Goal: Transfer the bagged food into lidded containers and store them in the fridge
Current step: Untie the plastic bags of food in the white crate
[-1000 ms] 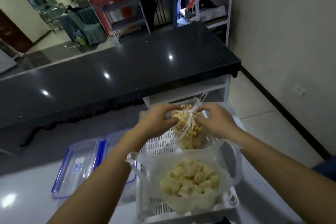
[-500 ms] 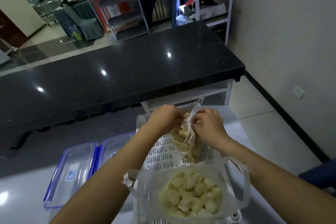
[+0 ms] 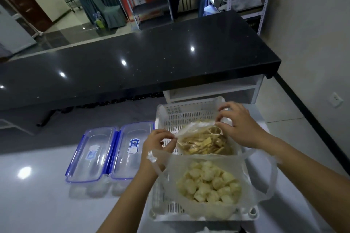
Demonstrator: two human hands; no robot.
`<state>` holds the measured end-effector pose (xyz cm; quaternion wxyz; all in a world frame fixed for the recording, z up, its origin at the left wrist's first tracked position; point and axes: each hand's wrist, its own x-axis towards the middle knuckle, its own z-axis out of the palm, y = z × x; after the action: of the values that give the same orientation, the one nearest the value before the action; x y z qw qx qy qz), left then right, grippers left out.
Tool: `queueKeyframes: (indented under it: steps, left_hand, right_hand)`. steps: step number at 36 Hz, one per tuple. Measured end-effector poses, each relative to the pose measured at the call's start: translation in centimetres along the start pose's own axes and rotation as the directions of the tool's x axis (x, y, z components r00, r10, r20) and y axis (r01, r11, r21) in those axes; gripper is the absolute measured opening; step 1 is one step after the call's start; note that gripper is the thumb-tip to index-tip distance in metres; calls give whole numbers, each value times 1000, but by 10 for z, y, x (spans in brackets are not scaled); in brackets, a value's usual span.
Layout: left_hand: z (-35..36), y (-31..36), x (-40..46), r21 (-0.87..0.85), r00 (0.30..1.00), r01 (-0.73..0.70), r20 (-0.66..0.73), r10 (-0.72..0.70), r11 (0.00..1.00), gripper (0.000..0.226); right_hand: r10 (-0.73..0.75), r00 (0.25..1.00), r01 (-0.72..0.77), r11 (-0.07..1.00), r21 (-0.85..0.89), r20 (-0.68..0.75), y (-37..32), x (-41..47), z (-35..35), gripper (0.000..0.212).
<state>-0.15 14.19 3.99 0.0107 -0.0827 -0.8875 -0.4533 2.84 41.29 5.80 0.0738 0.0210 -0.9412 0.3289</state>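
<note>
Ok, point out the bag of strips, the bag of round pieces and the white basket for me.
bag of strips (image 3: 203, 144), head view, on the food showing through the plastic.
bag of round pieces (image 3: 208, 183), head view, middle of the pile.
white basket (image 3: 189, 114), head view, slotted far wall.

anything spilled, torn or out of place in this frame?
Nothing stands out. Both food bags sit inside the white basket; no food lies on the table. The left hand and right hand hold the strips bag open. The dumpling bag looks intact, and both lidded containers lie side by side.
</note>
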Motion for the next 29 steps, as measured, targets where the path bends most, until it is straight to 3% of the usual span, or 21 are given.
queueKeyframes:
  steps: [6, 11, 14, 17, 22, 29]
  left_hand:
    - [-10, 25, 10, 3, 966, -136, 222, 132, 991, 49]
    - [-1, 65, 29, 150, 900, -214, 415, 135, 965, 51]
    - [7, 80, 36, 266, 875, -283, 466, 134, 922, 40]
    - [9, 89, 39, 284, 891, -327, 411, 194, 901, 22]
    - [-4, 88, 34, 154, 942, -333, 96, 321, 930, 15]
    - [-19, 77, 20, -224, 981, -191, -62, 182, 956, 30]
  right_hand:
    - [-84, 995, 83, 996, 24, 51, -13, 5, 2, 11]
    - [-84, 988, 98, 989, -113, 129, -20, 14, 3, 12]
    - [-84, 985, 104, 986, -133, 150, -19, 16, 3, 14]
    - [-89, 982, 115, 982, -151, 166, -18, 14, -3, 16]
    - [-90, 992, 103, 984, -147, 94, -10, 5, -19, 14]
    - [-62, 994, 75, 986, -150, 88, -13, -3, -15, 13]
